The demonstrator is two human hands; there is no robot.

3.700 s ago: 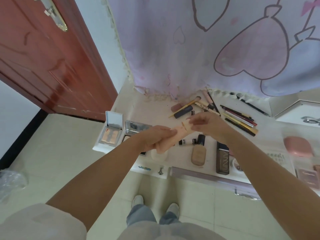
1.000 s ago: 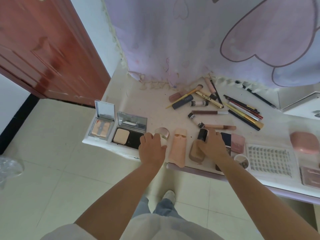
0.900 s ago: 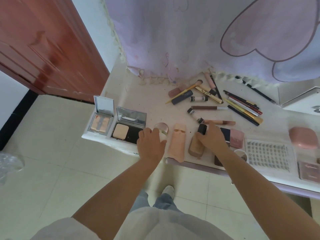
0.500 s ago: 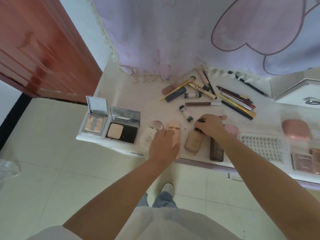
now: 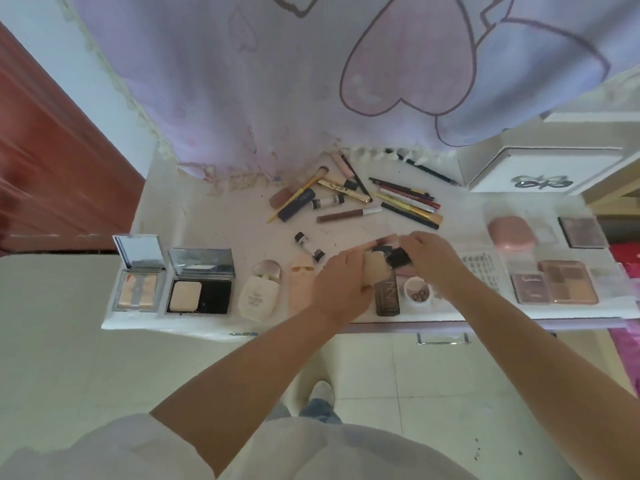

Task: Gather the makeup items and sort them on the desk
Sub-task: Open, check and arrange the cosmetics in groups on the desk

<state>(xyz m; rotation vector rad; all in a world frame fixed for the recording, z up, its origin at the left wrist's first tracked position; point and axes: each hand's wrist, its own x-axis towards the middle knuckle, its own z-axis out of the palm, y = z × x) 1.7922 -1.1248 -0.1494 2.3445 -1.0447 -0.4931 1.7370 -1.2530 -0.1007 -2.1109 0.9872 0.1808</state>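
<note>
Head camera, looking down: a person's two hands meet over the front edge of a white desk (image 5: 194,233), handling a beige foundation bottle (image 5: 374,277) with a black cap. Left hand (image 5: 341,289) has its fingers curled round the bottle's body, while right hand (image 5: 429,256) curls its fingers over the black cap, both closed tight on the one item; whether the bottle is lifted or resting on the desk cannot be told. Directly below the grip lies a dark tube (image 5: 388,299), with a small round pot (image 5: 417,292) just right of it. Left of the grip, along the front edge, sit a peach tube (image 5: 300,285), a cream bottle (image 5: 260,292) and two open compacts (image 5: 199,285), apparently a sorted row of base products. Right of the grip are a lash tray (image 5: 483,271), a pink case (image 5: 512,232) and flat palettes (image 5: 554,282). Beyond the grip, a small vial (image 5: 309,247) lies alone, and farther back pencils and brushes (image 5: 408,204) sit in a loose heap against the curtain (image 5: 311,81). The step in hand appears to be placing the foundation among the base products; the next move likely calls for setting it down beside the peach tube, in line with the row, then reaching back for the vial and the heap.
</note>
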